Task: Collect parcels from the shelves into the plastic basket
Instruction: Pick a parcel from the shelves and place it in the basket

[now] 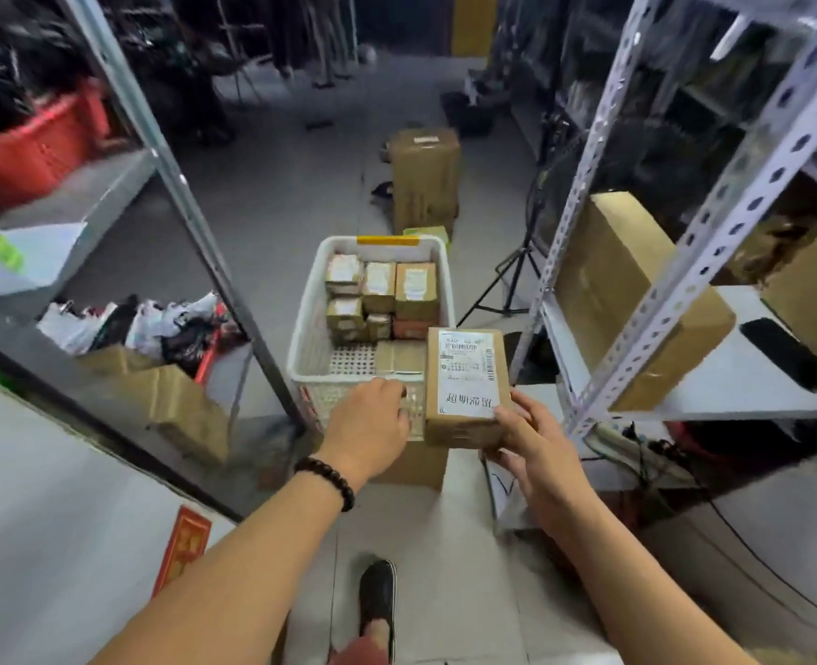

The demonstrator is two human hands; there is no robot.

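The parcel [466, 386], label up, is held in the right hand [536, 453], fingers curled round its near end. It is at centre frame, by the near right corner of the basket [310, 300]. The left hand [368, 429] grips the basket's near rim. This looks like the drop-in step: next, lower it onto the bare floor at the basket's near left. About seven parcels [416, 290] show inside. Two boxes [636, 300] lie on the shelf [756, 381] at right.

Grey floor [291, 184] mid-frame; perforated white metal rack [761, 194] at right; grey steel rack [157, 151] at left; black tripod [516, 276] centre-right; top dim.
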